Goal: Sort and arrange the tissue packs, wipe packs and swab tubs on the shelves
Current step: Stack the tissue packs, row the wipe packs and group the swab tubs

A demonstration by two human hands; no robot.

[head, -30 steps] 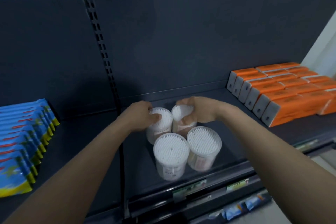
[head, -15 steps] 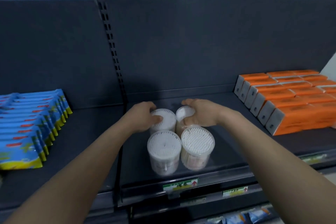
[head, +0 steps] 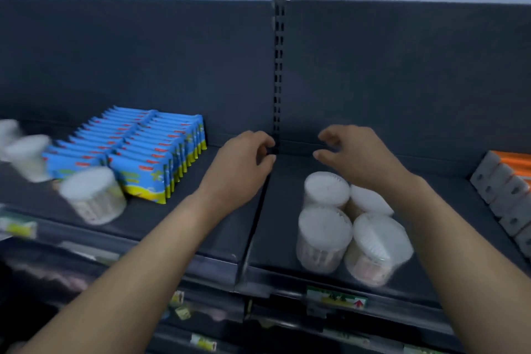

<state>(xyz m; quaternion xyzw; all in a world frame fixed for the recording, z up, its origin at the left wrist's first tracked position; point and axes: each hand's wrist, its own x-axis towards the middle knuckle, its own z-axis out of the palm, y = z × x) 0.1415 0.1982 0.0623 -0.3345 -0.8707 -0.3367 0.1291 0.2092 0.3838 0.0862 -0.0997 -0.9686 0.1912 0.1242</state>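
Observation:
Several clear swab tubs (head: 326, 234) stand in a tight block on the dark shelf (head: 281, 244), right of the shelf joint. My right hand (head: 355, 156) hovers just above and behind them, fingers curled and apart, holding nothing. My left hand (head: 241, 165) hangs over the joint to the left of the tubs, fingers loosely curled, empty. Further left, two rows of blue wipe packs (head: 143, 152) stand upright. A lone swab tub (head: 93, 195) sits in front of them and more tubs (head: 24, 156) blur at the left edge. Orange tissue packs (head: 505, 181) line the right edge.
A slotted upright (head: 279, 66) runs up the dark back panel between the two shelf bays. Price labels (head: 336, 299) sit on the shelf's front rail. A lower shelf (head: 201, 322) with small packs shows beneath. Bare shelf lies between the wipe packs and the tub block.
Both hands have come off the two rear tubs and lifted, fingers now apart. The view has swung left, bringing the wipe packs and the left-hand tubs into sight.

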